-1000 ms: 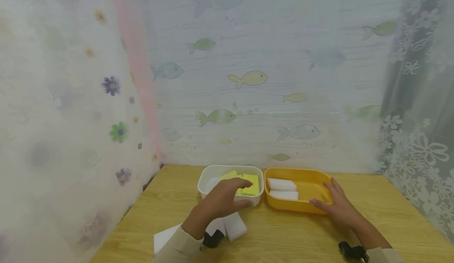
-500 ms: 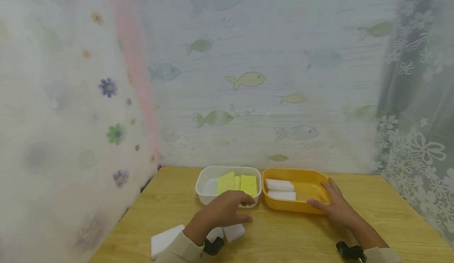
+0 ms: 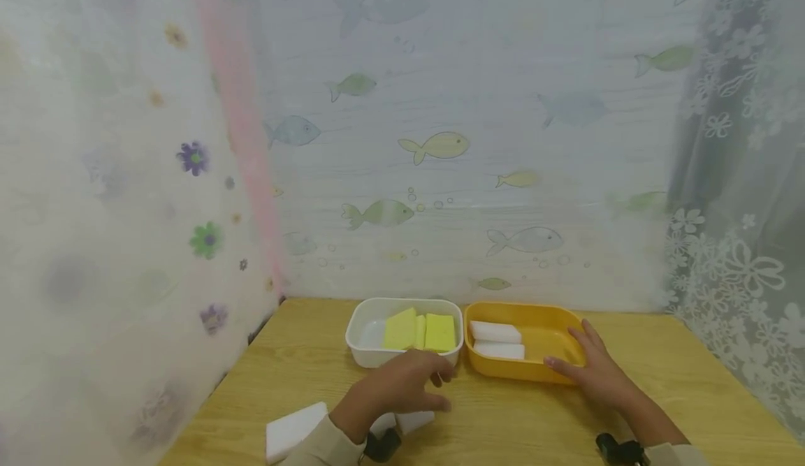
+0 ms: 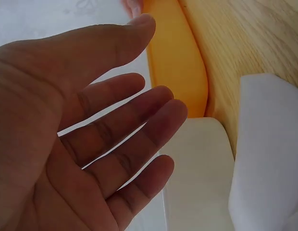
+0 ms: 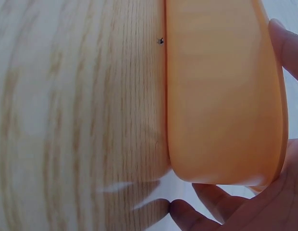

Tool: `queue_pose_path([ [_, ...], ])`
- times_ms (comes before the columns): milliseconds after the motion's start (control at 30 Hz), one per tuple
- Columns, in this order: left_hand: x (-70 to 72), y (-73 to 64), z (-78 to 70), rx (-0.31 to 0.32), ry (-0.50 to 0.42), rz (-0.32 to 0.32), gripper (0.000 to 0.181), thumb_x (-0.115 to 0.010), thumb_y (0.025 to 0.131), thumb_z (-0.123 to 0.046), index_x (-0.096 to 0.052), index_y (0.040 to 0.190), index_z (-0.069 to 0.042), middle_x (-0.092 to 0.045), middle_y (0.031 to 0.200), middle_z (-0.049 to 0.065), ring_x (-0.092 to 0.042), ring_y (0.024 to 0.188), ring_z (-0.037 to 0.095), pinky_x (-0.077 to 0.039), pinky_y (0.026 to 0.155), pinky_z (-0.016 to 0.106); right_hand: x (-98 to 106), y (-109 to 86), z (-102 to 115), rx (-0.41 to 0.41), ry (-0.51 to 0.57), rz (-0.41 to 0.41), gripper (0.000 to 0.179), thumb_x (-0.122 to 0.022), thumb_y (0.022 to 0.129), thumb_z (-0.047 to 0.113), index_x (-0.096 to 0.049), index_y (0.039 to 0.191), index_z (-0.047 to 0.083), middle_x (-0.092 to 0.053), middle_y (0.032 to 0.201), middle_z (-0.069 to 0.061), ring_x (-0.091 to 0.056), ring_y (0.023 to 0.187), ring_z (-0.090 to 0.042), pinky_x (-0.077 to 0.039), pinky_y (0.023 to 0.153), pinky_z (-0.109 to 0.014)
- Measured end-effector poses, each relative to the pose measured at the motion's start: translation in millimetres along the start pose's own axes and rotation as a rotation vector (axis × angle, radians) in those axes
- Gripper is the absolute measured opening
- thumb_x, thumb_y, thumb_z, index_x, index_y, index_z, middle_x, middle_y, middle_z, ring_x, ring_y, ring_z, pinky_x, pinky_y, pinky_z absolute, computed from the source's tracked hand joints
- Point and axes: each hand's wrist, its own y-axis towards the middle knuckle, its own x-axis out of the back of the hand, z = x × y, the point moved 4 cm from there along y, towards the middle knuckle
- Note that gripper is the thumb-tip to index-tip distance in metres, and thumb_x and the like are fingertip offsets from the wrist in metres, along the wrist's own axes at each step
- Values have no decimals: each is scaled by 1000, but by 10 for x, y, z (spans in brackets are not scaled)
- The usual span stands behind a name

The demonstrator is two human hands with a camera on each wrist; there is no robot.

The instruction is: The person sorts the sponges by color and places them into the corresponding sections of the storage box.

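My left hand hovers just in front of the white plastic bin, fingers loosely bent and nothing between them. Below it, two small white sponges lie partly hidden by the wrist; the left wrist view shows a white sponge off the fingertips. With my right hand I hold the right front corner of the orange plastic bin, thumb over the front rim and fingers at the end wall. Two white sponges lie at its left end. Several yellow sponges sit in the white bin.
A larger white sponge lies at the left front, beside the sleeve. Both bins stand side by side on the wood-grain table, near its back edge. Behind hangs a fish-patterned curtain, with a flowered one on the left.
My left hand has drawn back from over the white bin toward the white sponges on the table, uncovering the yellow sponges. My right hand stays at the orange bin's corner.
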Motion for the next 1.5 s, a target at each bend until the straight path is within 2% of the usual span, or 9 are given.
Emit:
queue_pose_path([
  [233,-88,8,29,28,-14,42,43,-84,88,-34,-72,126,-17,-73,115,-10,-64,100,-3,-54,88,20,-24,5,-28,-8,3,-9,102,-68,98,49,-14,161,-10,16,165,-37,1,146,-68,-18,107,-84],
  [500,-131,44,53,-28,31,50,44,-86,86,-33,-73,125,-16,-74,119,-9,-66,104,-1,-53,89,19,0,21,-39,-10,-18,-15,102,-67,98,50,-14,161,-9,15,165,-37,0,147,-67,-19,108,-83],
  [833,-153,29,87,-18,23,58,51,-89,82,-33,-72,127,-15,-74,123,-7,-68,107,2,-54,91,20,16,11,-7,-15,-18,-3,102,-67,98,51,-14,161,-10,16,165,-37,1,147,-67,-18,108,-83],
  [967,-97,2,118,-1,30,48,55,-91,81,-32,-72,129,-15,-73,125,-5,-68,108,4,-54,91,20,1,20,-4,-6,-16,-12,102,-68,98,50,-15,160,-10,15,165,-37,0,147,-67,-18,108,-83],
  [1067,0,-46,157,42,39,45,58,-92,79,-33,-71,130,-16,-72,127,-6,-67,111,6,-54,94,23,3,20,-1,-4,-16,-18,101,-68,98,49,-16,160,-11,14,165,-37,0,147,-67,-18,108,-83],
  [1267,177,-190,268,138,-16,99,57,-94,75,-24,-72,127,-17,-73,124,-7,-68,111,9,-54,94,26,25,22,0,-4,-32,-22,100,-68,98,49,-16,160,-11,13,165,-38,0,147,-67,-17,108,-83],
  [1500,194,-239,408,161,-20,113,55,-94,71,-9,-74,122,-18,-73,118,-11,-67,110,6,-54,95,25,12,19,6,-12,-28,-14,100,-67,98,49,-16,160,-10,14,166,-37,0,148,-66,-18,108,-83],
])
